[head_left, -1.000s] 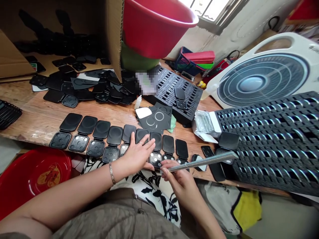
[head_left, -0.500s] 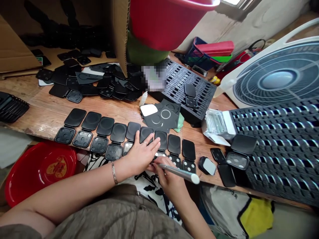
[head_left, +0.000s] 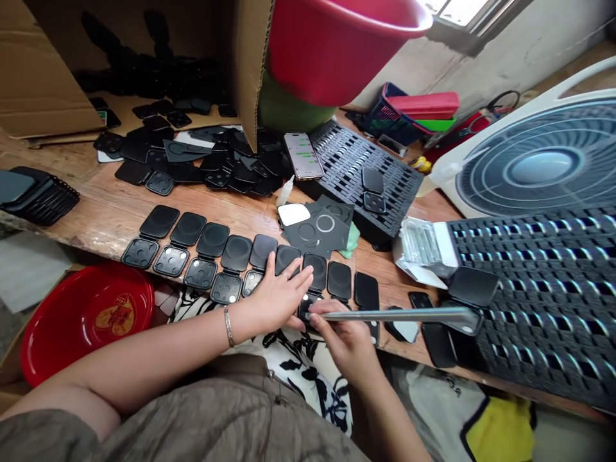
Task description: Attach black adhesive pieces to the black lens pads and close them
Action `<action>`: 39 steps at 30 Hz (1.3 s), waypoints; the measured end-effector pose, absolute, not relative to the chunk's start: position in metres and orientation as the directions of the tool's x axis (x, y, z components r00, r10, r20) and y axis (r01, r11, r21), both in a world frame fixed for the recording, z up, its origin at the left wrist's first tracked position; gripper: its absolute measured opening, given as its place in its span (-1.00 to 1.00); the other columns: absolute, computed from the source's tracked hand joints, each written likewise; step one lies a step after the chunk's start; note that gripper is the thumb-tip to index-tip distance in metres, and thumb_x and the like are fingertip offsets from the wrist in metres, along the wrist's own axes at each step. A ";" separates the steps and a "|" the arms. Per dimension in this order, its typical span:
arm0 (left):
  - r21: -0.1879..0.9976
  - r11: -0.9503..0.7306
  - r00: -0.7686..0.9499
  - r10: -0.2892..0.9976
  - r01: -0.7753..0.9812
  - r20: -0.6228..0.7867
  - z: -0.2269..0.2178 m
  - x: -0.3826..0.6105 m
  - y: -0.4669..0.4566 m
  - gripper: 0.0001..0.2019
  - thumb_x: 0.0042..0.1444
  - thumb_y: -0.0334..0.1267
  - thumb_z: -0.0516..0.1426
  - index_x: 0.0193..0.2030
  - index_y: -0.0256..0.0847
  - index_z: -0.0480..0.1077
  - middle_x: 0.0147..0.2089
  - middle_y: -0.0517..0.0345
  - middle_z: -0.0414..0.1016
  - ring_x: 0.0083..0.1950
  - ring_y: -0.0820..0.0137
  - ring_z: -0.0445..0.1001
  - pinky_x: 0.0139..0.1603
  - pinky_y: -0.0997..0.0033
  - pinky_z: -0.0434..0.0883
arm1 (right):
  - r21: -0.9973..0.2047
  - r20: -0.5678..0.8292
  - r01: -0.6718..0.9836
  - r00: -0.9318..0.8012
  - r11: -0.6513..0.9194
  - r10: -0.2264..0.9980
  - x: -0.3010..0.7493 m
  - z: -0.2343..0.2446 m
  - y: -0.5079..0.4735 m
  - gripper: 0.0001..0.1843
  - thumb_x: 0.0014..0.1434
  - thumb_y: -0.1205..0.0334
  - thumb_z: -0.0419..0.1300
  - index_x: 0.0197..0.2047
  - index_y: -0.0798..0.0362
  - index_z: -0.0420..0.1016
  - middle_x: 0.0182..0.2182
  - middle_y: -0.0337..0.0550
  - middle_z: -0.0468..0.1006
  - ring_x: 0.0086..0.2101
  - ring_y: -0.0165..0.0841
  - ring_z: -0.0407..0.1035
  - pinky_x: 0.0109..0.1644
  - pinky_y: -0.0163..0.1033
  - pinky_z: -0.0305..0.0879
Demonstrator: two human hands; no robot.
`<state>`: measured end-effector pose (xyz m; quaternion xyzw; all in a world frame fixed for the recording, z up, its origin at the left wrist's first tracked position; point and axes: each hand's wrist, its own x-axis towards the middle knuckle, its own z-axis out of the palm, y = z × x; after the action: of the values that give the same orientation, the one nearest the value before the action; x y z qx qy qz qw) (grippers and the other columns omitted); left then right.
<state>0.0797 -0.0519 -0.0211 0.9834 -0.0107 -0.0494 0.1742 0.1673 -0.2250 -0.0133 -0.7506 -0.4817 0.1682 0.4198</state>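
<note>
Row of black cases: From my remote seat on the head view, I use this row of black cases as my landmark; it lies along the near edge of the tabletop, each visible one unfolded, lid away from the body.
Left hand: The left hand lies flat over the middle of the row, fingers spread wide and holding nothing that I can see.
Right hand: At the row's near side, right of the left hand, the right hand has its fingers narrowed around one end of a silver rod.
Silver rod: It runs level from those fingers out past the row's right end. I judge it stiff, smooth and fairly heavy for its width; I would hold it close to the working end and mind the long overhang.
Lower half: Between the two hands, one case's lower half sits partly covered; I cannot tell whether the rod touches it.
Case handling: I take the cases as light, rigid, slightly slippery plastic, weakest at the hinge; best steadied by the rim.
Beyond the row: Dark sheets, a small white bottle and a phone.
</note>
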 end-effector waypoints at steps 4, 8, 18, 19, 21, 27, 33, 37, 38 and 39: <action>0.346 -0.938 0.995 -0.052 -0.018 -0.090 -0.023 0.080 -0.052 -0.15 0.10 0.11 0.26 0.40 -0.30 0.09 0.50 -0.19 -0.09 0.52 -0.06 -0.17 0.28 -0.63 -0.28 | -0.732 0.228 0.663 0.454 -0.156 0.861 0.162 -0.024 -0.216 -0.91 0.30 0.33 0.14 -0.26 0.01 0.45 -0.32 -0.13 0.56 -0.23 -0.28 0.48 -0.12 -0.19 0.40; 0.363 -0.932 0.995 -0.053 -0.018 -0.088 -0.022 0.080 -0.052 -0.19 0.14 0.07 0.24 0.40 -0.29 0.09 0.50 -0.18 -0.11 0.52 -0.05 -0.17 0.29 -0.62 -0.29 | -0.712 0.240 0.682 0.461 -0.168 0.855 0.159 -0.026 -0.213 -0.89 0.30 0.35 0.13 -0.23 0.01 0.46 -0.31 -0.12 0.57 -0.25 -0.29 0.48 -0.14 -0.21 0.40; 0.355 -0.935 0.995 -0.032 0.002 -0.089 -0.025 0.081 -0.055 -0.18 0.10 0.11 0.25 0.40 -0.23 0.11 0.51 -0.18 -0.10 0.52 -0.07 -0.19 0.30 -0.59 -0.25 | -0.848 0.003 0.470 0.469 -0.246 0.883 0.175 -0.016 -0.224 -0.83 0.33 0.17 0.13 -0.27 0.02 0.46 -0.35 -0.15 0.54 -0.35 -0.35 0.44 -0.27 -0.27 0.38; 0.359 -0.933 0.996 -0.032 -0.002 -0.079 -0.027 0.081 -0.056 -0.16 0.08 0.13 0.26 0.40 -0.22 0.11 0.50 -0.19 -0.08 0.52 -0.07 -0.19 0.31 -0.58 -0.26 | -0.859 0.033 0.450 0.523 -0.243 0.851 0.175 -0.015 -0.226 -0.85 0.33 0.16 0.13 -0.22 0.02 0.47 -0.30 -0.13 0.55 -0.31 -0.34 0.45 -0.24 -0.26 0.40; 0.376 -0.927 0.998 -0.026 -0.005 -0.051 -0.028 0.079 -0.057 -0.09 0.03 0.18 0.27 0.41 -0.22 0.08 0.50 -0.22 -0.08 0.52 -0.08 -0.18 0.31 -0.57 -0.28 | -0.883 0.070 0.399 0.633 -0.248 0.771 0.175 -0.013 -0.230 -0.86 0.33 0.13 0.14 -0.13 0.00 0.44 -0.23 -0.10 0.54 -0.26 -0.32 0.46 -0.21 -0.23 0.44; 0.414 -0.908 0.998 0.054 0.060 -0.027 -0.010 0.062 -0.034 0.04 -0.02 0.20 0.29 0.46 -0.20 -0.07 0.52 -0.26 -0.19 0.53 -0.07 -0.27 0.29 -0.58 -0.33 | -0.911 0.110 0.347 0.728 -0.225 0.676 0.165 -0.004 -0.219 -0.83 0.32 0.11 0.15 -0.07 -0.02 0.36 -0.14 -0.06 0.51 -0.29 -0.35 0.47 -0.20 -0.19 0.49; 0.419 -0.907 0.995 0.010 0.050 -0.099 -0.014 0.046 -0.005 -0.18 0.07 0.18 0.24 0.39 -0.15 0.13 0.47 -0.21 0.01 0.52 -0.05 -0.15 0.28 -0.58 -0.43 | -0.835 0.174 0.507 0.615 -0.216 0.769 0.158 -0.022 -0.187 -0.90 0.34 0.20 0.10 -0.13 0.00 0.40 -0.22 -0.09 0.55 -0.30 -0.32 0.49 -0.19 -0.18 0.46; 0.394 -0.917 0.996 0.033 0.064 -0.084 -0.025 0.044 -0.008 -0.19 0.09 0.18 0.23 0.39 -0.14 0.13 0.47 -0.17 0.02 0.51 -0.01 -0.11 0.29 -0.56 -0.42 | -0.670 0.265 0.703 0.526 -0.238 0.808 0.158 -0.030 -0.178 -0.92 0.32 0.27 0.10 -0.17 0.02 0.41 -0.27 -0.06 0.58 -0.24 -0.23 0.50 -0.16 -0.15 0.41; 0.388 -0.919 0.996 0.037 0.063 -0.075 -0.026 0.043 -0.009 -0.18 0.09 0.18 0.23 0.39 -0.15 0.12 0.48 -0.17 0.02 0.51 0.00 -0.11 0.29 -0.56 -0.42 | -0.642 0.273 0.729 0.507 -0.238 0.818 0.158 -0.030 -0.177 -0.92 0.32 0.28 0.09 -0.16 0.02 0.41 -0.26 -0.06 0.59 -0.23 -0.23 0.50 -0.16 -0.15 0.40; 0.382 -0.922 0.997 0.038 0.061 -0.067 -0.026 0.044 -0.010 -0.17 0.08 0.19 0.23 0.39 -0.16 0.12 0.48 -0.17 0.02 0.51 0.00 -0.10 0.29 -0.56 -0.44 | -0.621 0.267 0.745 0.491 -0.241 0.829 0.158 -0.028 -0.177 -0.91 0.32 0.29 0.09 -0.16 0.02 0.41 -0.26 -0.06 0.60 -0.23 -0.23 0.50 -0.16 -0.15 0.39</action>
<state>0.0436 -0.0102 -0.0256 0.9800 0.0254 -0.0290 0.1955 0.1584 -0.1767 -0.0278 -0.7856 -0.5012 0.0587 0.3580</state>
